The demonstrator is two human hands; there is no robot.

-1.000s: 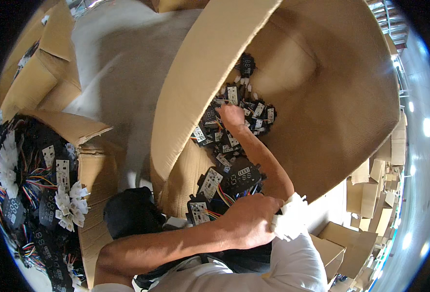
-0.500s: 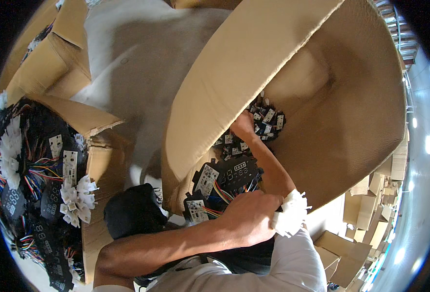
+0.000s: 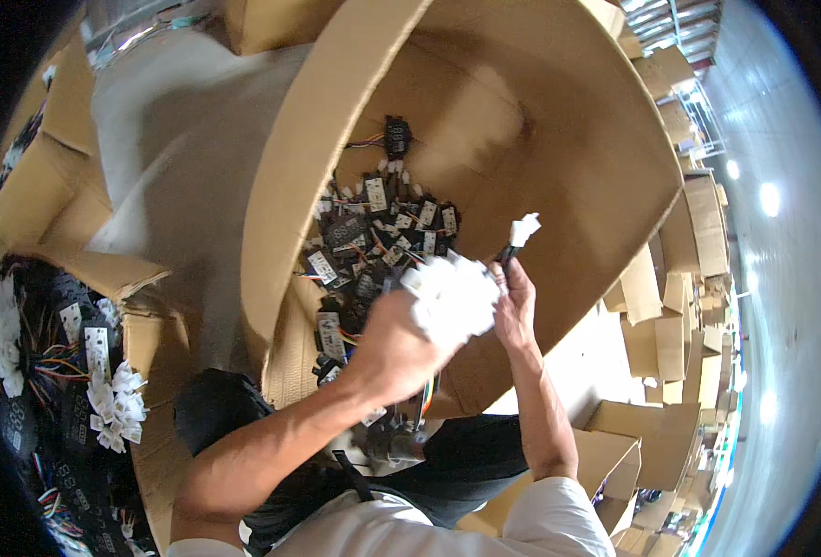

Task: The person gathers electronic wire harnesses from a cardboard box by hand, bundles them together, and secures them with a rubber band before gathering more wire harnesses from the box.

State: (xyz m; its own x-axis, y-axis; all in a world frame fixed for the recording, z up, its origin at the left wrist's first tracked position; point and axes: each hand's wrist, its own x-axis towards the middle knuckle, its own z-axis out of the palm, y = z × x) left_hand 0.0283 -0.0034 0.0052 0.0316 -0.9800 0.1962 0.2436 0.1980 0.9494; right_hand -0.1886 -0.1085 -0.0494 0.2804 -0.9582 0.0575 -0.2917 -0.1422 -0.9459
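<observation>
My left hand point(image 3: 394, 345) is closed round a bundle of cables, whose white plug connectors point(image 3: 454, 295) fan out above the fist. Part of this bundle is hidden by the hand, and some coloured wires point(image 3: 426, 395) hang below it. Just to the right, my right hand point(image 3: 516, 302) pinches a single dark cable ending in a white connector point(image 3: 524, 229). Both hands are at the near side of a large cardboard box point(image 3: 559, 232). Inside lies a heap of black display panels with small white circuit boards point(image 3: 376, 193) and wires; one display panel point(image 3: 397, 136) sits apart at the far end.
At the left, a second open carton point(image 3: 158, 339) holds bundled display panels point(image 3: 19, 418) and clusters of white connectors point(image 3: 116, 408). Another carton point(image 3: 69, 153) stands behind it. Several cardboard boxes point(image 3: 684, 325) line the right side. My knees flank the large box's near edge.
My right hand has come up out of the heap with a cable and connector. My left hand has raised the connector bundle beside it. The view has shifted, showing more of the box's inside.
</observation>
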